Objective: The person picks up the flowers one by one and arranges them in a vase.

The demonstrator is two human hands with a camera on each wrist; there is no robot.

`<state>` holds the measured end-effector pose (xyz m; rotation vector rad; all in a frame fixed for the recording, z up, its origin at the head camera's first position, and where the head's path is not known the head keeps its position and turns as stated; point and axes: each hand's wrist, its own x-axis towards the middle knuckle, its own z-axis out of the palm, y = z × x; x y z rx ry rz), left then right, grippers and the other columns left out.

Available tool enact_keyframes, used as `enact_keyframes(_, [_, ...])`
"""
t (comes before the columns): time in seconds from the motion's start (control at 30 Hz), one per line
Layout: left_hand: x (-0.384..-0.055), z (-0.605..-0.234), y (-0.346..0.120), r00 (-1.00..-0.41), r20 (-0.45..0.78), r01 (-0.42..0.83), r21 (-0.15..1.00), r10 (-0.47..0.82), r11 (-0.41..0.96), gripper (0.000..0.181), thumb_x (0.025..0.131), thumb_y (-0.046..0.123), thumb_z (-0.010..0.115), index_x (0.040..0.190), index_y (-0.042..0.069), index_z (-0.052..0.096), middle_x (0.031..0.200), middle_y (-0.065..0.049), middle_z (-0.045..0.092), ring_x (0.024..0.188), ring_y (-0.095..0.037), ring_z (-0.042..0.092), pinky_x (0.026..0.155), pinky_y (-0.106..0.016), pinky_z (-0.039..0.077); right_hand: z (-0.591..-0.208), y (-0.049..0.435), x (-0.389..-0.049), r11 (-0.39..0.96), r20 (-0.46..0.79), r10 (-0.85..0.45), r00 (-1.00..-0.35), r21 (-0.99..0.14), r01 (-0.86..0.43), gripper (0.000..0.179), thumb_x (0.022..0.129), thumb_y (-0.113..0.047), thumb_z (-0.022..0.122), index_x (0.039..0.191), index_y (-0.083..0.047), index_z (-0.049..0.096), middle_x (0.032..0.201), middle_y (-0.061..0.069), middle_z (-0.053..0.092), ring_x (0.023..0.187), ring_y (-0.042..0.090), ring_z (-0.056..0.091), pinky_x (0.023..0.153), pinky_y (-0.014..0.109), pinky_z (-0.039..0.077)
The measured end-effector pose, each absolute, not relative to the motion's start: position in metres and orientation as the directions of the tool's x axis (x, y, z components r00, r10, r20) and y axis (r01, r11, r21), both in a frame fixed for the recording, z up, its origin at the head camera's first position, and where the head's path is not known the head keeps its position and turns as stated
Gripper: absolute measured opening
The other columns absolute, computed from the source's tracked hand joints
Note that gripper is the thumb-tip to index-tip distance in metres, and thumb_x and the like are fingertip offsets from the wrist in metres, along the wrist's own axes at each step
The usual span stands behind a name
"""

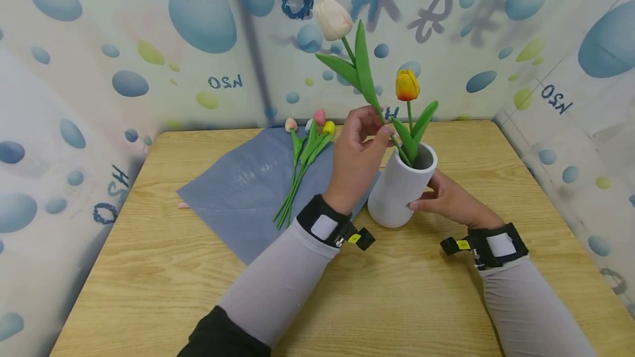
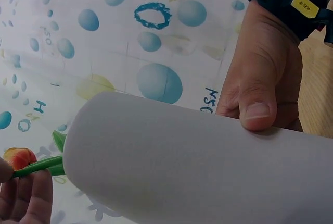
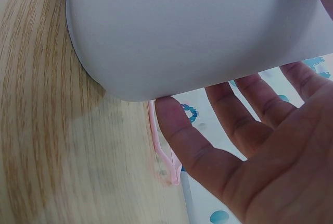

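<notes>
A pale pink-white artificial tulip (image 1: 333,18) with long green leaves leans up and left, its stem pinched between thumb and fingers of my left hand (image 1: 359,153). The stem's lower end reaches the mouth of a white vase (image 1: 397,191). Inside the vase stands a yellow-orange tulip (image 1: 408,86), its leaves rising over the rim. My right hand (image 1: 451,200) holds the vase low on its right side, thumb in front and fingers behind. In the right wrist view, the fingertips (image 3: 169,110) touch the vase wall near its base.
Left of the vase, a grey-blue wrapping sheet (image 1: 233,191) lies on the wooden table (image 1: 397,302). Several tulips with pink, white and yellow heads lie bunched on it, green stems (image 1: 297,186) towards me. A patterned backdrop (image 1: 198,81) stands behind the table.
</notes>
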<state>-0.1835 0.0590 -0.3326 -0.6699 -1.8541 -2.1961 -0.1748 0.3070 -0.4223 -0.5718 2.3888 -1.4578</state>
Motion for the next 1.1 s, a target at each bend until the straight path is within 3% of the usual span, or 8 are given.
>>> enact_keyframes(0.27, [-0.181, -0.336, 0.064, -0.851, 0.496, 0.498, 0.867, 0.173, -0.034, 0.026, 0.104, 0.008, 0.06, 0.129, 0.003, 0.056, 0.113, -0.014, 0.064, 0.105, -0.019, 0.064, 0.092, -0.022, 0.057, -0.423, 0.306, -0.177, 0.387, -0.026, -0.484, -0.875, -0.903, -0.187, 0.088, 0.092, -0.01, 0.079, 0.162, -0.025, 0.027, 0.156, 0.007, 0.041, 0.136, 0.018, 0.05, 0.102, 0.025, 0.054])
enact_keyframes(0.5, [-0.179, -0.34, 0.064, -0.837, 0.496, 0.53, 0.84, 0.23, 0.115, 0.027, 0.106, 0.014, 0.057, 0.132, 0.006, 0.058, 0.116, -0.009, 0.064, 0.109, -0.016, 0.064, 0.1, -0.021, 0.052, -0.423, 0.305, -0.179, 0.393, -0.038, -0.469, -0.882, -0.904, -0.17, 0.089, 0.091, -0.011, 0.081, 0.161, -0.028, 0.029, 0.157, 0.004, 0.042, 0.139, 0.025, 0.049, 0.105, 0.034, 0.055])
enact_keyframes(0.7, [-0.179, -0.346, 0.066, -0.836, 0.491, 0.537, 0.824, 0.245, 0.18, 0.028, 0.107, 0.016, 0.056, 0.132, 0.006, 0.06, 0.117, -0.007, 0.065, 0.107, -0.015, 0.064, 0.094, -0.026, 0.055, -0.424, 0.305, -0.177, 0.403, -0.04, -0.476, -0.879, -0.898, -0.178, 0.088, 0.093, -0.012, 0.079, 0.162, -0.025, 0.027, 0.158, 0.008, 0.041, 0.139, 0.028, 0.048, 0.105, 0.035, 0.055])
enact_keyframes(0.9, [-0.176, -0.351, 0.068, -0.829, 0.487, 0.551, 0.793, 0.274, 0.258, 0.029, 0.107, 0.02, 0.056, 0.133, 0.007, 0.062, 0.118, -0.006, 0.067, 0.108, -0.016, 0.064, 0.081, -0.025, 0.057, -0.425, 0.307, -0.174, 0.403, -0.032, -0.479, -0.878, -0.896, -0.188, 0.088, 0.093, -0.013, 0.079, 0.163, -0.024, 0.026, 0.156, 0.01, 0.042, 0.135, 0.015, 0.051, 0.104, 0.029, 0.054])
enact_keyframes(1.1, [-0.176, -0.352, 0.069, -0.809, 0.517, 0.583, 0.765, 0.28, 0.272, 0.025, 0.107, 0.018, 0.057, 0.127, 0.007, 0.065, 0.118, -0.007, 0.068, 0.108, -0.016, 0.062, 0.088, -0.031, 0.058, -0.424, 0.306, -0.172, 0.397, -0.028, -0.478, -0.878, -0.899, -0.187, 0.089, 0.093, -0.012, 0.079, 0.163, -0.026, 0.025, 0.155, 0.012, 0.043, 0.133, 0.014, 0.053, 0.102, 0.027, 0.054])
